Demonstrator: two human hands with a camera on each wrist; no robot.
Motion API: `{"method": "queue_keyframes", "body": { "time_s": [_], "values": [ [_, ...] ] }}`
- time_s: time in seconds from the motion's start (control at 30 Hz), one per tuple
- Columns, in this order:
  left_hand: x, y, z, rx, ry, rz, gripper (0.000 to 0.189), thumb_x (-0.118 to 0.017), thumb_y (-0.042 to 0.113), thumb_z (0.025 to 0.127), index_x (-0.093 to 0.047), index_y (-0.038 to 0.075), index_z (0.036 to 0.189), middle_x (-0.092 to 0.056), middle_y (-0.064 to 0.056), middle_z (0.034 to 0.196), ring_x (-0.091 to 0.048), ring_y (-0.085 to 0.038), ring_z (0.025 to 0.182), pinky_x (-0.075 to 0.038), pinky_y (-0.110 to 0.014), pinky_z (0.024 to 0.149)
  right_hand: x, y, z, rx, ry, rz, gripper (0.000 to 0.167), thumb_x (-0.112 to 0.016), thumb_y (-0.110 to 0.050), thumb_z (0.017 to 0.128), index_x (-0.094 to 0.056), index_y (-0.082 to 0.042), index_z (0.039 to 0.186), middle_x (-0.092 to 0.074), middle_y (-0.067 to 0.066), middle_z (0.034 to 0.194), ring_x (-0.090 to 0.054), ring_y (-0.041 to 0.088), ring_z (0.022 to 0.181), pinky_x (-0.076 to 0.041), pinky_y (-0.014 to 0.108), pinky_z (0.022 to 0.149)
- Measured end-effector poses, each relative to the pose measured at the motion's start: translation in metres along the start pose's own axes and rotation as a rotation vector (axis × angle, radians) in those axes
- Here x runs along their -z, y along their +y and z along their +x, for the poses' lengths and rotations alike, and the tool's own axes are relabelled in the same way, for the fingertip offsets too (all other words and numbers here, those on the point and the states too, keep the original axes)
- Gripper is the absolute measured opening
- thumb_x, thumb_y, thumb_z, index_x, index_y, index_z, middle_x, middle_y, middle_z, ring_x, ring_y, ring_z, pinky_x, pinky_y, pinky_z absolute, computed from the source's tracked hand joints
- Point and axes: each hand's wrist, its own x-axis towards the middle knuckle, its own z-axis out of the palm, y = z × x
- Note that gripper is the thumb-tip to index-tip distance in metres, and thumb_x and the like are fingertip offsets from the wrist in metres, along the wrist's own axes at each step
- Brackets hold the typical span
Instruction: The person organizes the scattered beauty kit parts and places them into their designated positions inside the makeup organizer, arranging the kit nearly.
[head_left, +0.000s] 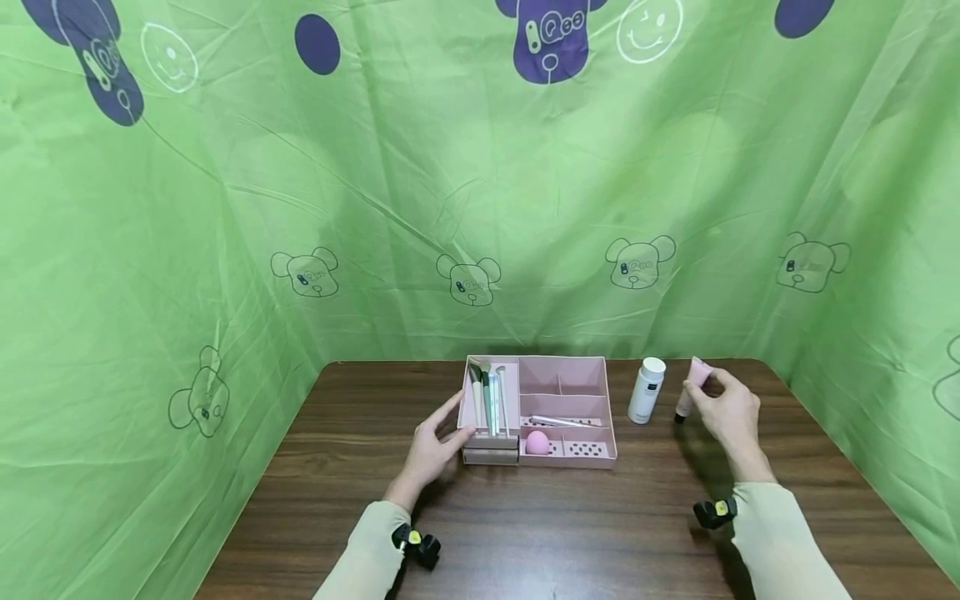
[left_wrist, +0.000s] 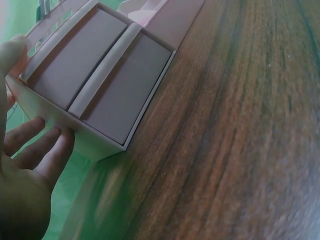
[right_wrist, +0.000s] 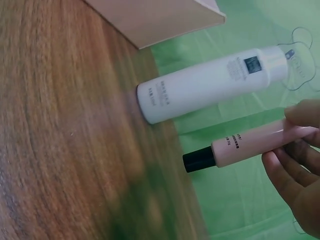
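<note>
A pink compartment organizer [head_left: 562, 364] sits mid-table. My left hand [head_left: 453, 427] rests against its left wall with straight fingers; in the left wrist view the fingers [left_wrist: 42, 145] lie along the organizer's [left_wrist: 100, 75] side, the thumb near the rim. My right hand [head_left: 708, 393] pinches a pink tube with a black cap [head_left: 690, 389], cap end down, right of the organizer. The right wrist view shows the tube [right_wrist: 245, 145] in my fingers [right_wrist: 292, 172]. A white bottle [head_left: 647, 390] stands between the tube and the organizer, also seen as the bottle [right_wrist: 210, 85].
Inside the organizer are several makeup brushes [head_left: 487, 398], a pink sponge [head_left: 536, 442] and a thin silver stick [head_left: 558, 421]. Green printed cloth [head_left: 480, 208] hangs close behind and beside the brown wooden table [head_left: 570, 533].
</note>
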Motion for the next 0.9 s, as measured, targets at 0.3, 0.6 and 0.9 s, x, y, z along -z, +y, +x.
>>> {"method": "queue_keyframes", "body": {
  "time_s": [0.3,0.6,0.9],
  "values": [
    [0.000,-0.003,0.001,-0.033,0.022,0.001,0.067,-0.072,0.018,0.090,-0.041,0.004,0.147,-0.046,-0.021,0.146,-0.047,-0.041,0.130,-0.046,-0.051,0.104,0.010,-0.016,-0.005,0.053,-0.014,0.005,0.033,-0.073,-0.028,0.085,-0.069,-0.004,0.107,-0.073,0.020,0.096,-0.065,0.041,0.091,-0.047,0.051,0.075],
    [0.000,-0.002,0.000,0.005,0.005,0.008,0.067,-0.071,0.019,0.090,-0.040,0.006,0.148,-0.046,-0.021,0.146,-0.047,-0.040,0.131,-0.046,-0.048,0.105,0.016,-0.027,-0.011,0.105,-0.011,0.018,0.035,-0.074,-0.027,0.084,-0.069,-0.004,0.109,-0.073,0.020,0.096,-0.065,0.040,0.089,-0.047,0.048,0.072],
    [0.000,-0.002,0.000,0.005,0.004,0.010,0.067,-0.071,0.018,0.090,-0.040,0.006,0.148,-0.047,-0.022,0.144,-0.048,-0.040,0.129,-0.046,-0.047,0.105,0.014,-0.034,-0.013,0.138,-0.026,0.034,0.035,-0.075,-0.028,0.084,-0.070,-0.004,0.109,-0.073,0.020,0.095,-0.066,0.039,0.087,-0.048,0.044,0.071]
  ]
}}
